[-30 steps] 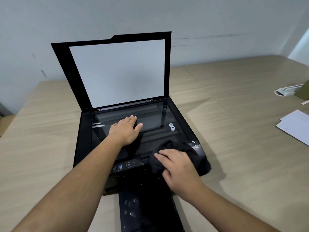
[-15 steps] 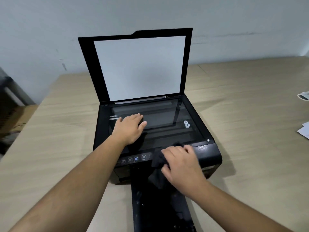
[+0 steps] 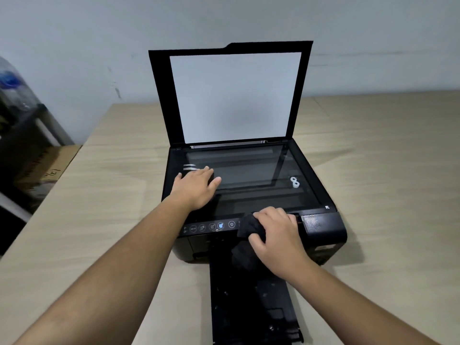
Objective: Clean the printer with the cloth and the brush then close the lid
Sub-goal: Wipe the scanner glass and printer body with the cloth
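Observation:
A black printer (image 3: 323,227) stands on the wooden table with its scanner lid (image 3: 234,95) raised upright, white pad facing me. My left hand (image 3: 195,189) rests flat on the left part of the scanner glass (image 3: 249,175), fingers straight. My right hand (image 3: 276,235) grips a black cloth (image 3: 250,226) and presses it on the printer's front edge, just right of the control panel (image 3: 211,226). Part of the cloth hangs down the front. No brush shows in this view.
The black output tray (image 3: 251,307) sticks out toward me from under the printer. The table (image 3: 99,207) ends at the left, where a cardboard box (image 3: 44,165) and a dark shelf with a bottle (image 3: 12,88) stand. A wall rises right behind the printer.
My right hand has slid the cloth leftward along the printer's front edge, from the right corner toward the control panel. My left hand stays on the glass. My view has swung left.

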Available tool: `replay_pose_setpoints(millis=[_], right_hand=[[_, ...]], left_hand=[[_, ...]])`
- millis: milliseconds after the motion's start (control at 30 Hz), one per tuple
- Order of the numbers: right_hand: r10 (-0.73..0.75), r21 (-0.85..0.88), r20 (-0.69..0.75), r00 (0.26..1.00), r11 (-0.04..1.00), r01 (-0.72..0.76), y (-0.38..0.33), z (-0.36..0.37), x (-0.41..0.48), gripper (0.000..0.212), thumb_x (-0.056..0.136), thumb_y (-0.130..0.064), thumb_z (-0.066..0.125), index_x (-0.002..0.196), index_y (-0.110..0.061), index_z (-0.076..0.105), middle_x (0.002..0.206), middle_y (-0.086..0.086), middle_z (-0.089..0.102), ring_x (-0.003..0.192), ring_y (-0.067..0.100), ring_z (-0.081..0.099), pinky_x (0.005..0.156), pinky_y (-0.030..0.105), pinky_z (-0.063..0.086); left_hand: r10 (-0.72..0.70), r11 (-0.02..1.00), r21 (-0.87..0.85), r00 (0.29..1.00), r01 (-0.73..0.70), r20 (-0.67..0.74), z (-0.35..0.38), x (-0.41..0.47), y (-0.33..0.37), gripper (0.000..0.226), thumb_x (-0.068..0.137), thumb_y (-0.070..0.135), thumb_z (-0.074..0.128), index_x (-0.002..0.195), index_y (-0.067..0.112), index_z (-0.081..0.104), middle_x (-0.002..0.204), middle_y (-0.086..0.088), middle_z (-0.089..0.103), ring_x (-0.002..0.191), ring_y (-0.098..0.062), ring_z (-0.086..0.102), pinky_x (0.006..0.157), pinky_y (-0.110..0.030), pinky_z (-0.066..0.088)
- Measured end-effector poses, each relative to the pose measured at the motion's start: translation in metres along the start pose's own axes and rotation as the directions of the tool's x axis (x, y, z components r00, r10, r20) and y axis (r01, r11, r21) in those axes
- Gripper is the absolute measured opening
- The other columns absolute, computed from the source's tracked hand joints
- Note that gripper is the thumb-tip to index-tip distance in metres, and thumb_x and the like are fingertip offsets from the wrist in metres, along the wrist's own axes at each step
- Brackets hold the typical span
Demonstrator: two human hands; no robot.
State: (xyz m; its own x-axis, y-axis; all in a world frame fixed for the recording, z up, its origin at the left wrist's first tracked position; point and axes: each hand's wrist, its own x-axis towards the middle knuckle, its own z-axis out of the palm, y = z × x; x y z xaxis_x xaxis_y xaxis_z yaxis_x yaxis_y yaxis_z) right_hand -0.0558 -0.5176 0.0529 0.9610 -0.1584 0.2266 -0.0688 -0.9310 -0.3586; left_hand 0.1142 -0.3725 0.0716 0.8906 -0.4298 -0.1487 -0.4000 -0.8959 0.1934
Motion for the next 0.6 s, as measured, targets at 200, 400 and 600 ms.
replay_pose_setpoints(millis=[200,400,600], right_hand=[[-0.152,-0.308,0.097,0.984,0.935,0.175,0.016,-0.018,0.008,0.042,0.065,-0.033,0.033,0.079,-0.014,0.068,0.074,0.000,0.059,0.071,0.023,0.056,0.070,0.034,0.044],[-0.057,-0.347,0.066,0.996,0.935,0.076,0.035,-0.029,-0.001,0.035,0.066,-0.030,0.038,0.077,-0.014,0.067,0.071,-0.001,0.060,0.066,0.021,0.056,0.062,0.033,0.048],[-0.084,-0.008,0.119,0.989,0.996,0.086,0.001,-0.011,0.007,0.059,0.074,-0.035,0.025,0.118,-0.013,0.059,0.106,0.000,0.057,0.101,0.022,0.048,0.093,0.032,0.033]], left_hand=[[-0.017,1.000,0.005,1.000,0.017,0.019,-0.001,-0.002,0.003,0.058,0.098,0.051,0.018,0.149,0.023,0.025,0.158,0.007,0.019,0.145,-0.017,0.019,0.117,-0.051,0.007],[-0.022,1.000,-0.006,0.999,0.022,0.037,-0.003,-0.004,0.004,0.060,0.098,0.052,0.018,0.150,0.024,0.021,0.159,0.007,0.015,0.146,-0.016,0.016,0.117,-0.051,0.004],[-0.038,0.999,-0.009,0.998,0.038,0.043,-0.003,-0.002,0.004,0.061,0.097,0.054,0.018,0.150,0.023,0.022,0.159,0.007,0.016,0.146,-0.016,0.017,0.117,-0.050,0.005]])
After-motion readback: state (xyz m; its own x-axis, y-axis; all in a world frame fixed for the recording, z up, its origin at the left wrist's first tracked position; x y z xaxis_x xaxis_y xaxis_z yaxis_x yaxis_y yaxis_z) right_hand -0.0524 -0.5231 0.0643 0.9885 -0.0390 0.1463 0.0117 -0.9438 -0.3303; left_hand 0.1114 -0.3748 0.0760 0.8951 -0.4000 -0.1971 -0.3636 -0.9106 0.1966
